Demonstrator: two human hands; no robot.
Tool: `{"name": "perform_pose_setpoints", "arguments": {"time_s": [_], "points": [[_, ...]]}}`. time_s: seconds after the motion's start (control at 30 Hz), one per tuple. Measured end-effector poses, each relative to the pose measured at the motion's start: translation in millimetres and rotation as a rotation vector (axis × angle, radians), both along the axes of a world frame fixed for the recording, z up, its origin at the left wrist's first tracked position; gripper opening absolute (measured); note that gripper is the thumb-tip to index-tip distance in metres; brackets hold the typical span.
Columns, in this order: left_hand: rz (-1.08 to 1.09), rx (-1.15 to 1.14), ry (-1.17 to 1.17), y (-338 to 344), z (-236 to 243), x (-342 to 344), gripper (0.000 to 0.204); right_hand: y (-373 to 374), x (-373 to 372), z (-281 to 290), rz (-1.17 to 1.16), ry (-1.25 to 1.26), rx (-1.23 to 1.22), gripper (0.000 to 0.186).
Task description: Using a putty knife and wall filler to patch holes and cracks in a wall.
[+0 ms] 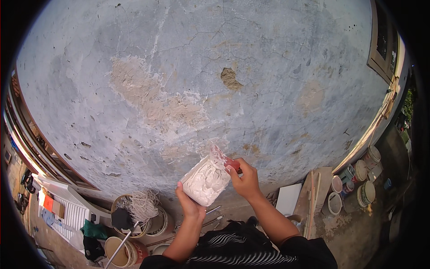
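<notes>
My left hand (190, 205) is closed around the near left side of a white rectangular tub, which is full of creamy white putty (207, 181). In my right hand (246, 180) is a putty knife (218, 154) with a red handle; white putty smears its blade, which is at the tub's far right rim. Beyond both hands rises a cracked blue-grey wall (277, 107). Beige filler patches (134, 83) mark its left and middle. A rough brown hole (230, 79) sits near the upper middle, with a fainter patch (311, 96) to its right.
At lower left stand several buckets (121, 253), one topped with a tangle of pale string (141, 206), beside a white slatted piece (74, 210). A white board (288, 199) and wooden strips (313, 201) lean at right, near more buckets (366, 193). A window frame (380, 58) edges the upper right.
</notes>
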State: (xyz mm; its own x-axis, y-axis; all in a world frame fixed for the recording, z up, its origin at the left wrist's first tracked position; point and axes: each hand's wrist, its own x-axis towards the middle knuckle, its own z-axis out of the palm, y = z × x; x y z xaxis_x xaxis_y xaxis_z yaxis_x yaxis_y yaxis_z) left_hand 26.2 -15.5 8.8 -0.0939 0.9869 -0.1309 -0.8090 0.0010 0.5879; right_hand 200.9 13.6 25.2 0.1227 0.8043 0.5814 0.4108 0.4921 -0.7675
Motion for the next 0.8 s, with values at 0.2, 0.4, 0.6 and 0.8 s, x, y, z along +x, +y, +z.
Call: {"name": "perform_pose_setpoints", "arguments": {"time_s": [0.2, 0.4, 0.6, 0.8], "points": [[0.005, -0.002, 0.015, 3.3, -9.7, -1.8, 0.068, -15.1, -16.9, 8.6, 0.141, -0.13, 0.088, 0.013], [0.022, -0.015, 0.016, 3.7, -10.6, -4.3, 0.067, -18.7, -15.1, 9.4, 0.241, -0.002, -0.118, 0.012], [0.021, 0.009, -0.005, 5.2, -8.8, -7.6, 0.069, -4.0, -2.8, -10.6, 0.387, 0.538, -0.277, 0.019], [0.023, 0.017, -0.016, 9.1, -11.9, -10.8, 0.069, 0.9, 7.9, -8.3, 0.34, 0.654, -0.252, 0.017]]}}
